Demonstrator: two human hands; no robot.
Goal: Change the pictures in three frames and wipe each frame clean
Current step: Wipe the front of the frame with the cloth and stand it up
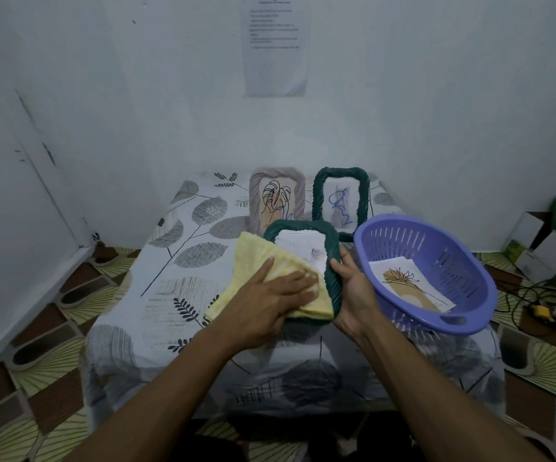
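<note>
My right hand (pixel 353 291) grips the right edge of a dark green woven frame (pixel 331 248), tilted up above the table. My left hand (pixel 270 295) presses a yellow cloth (pixel 256 258) flat on the frame's glass, covering its lower left part. A white picture (pixel 303 248) with a faint drawing shows inside this frame. Against the back wall stand a grey woven frame (pixel 276 195) with a leaf drawing and a second green frame (pixel 341 198) with a blue line drawing.
A purple plastic basket (pixel 463 261) at the right of the table holds a loose picture (pixel 410 281) of a plant. The table wears a leaf-patterned cloth (pixel 186 261). Cardboard boxes (pixel 543 241) and cables (pixel 530 301) lie on the floor to the right.
</note>
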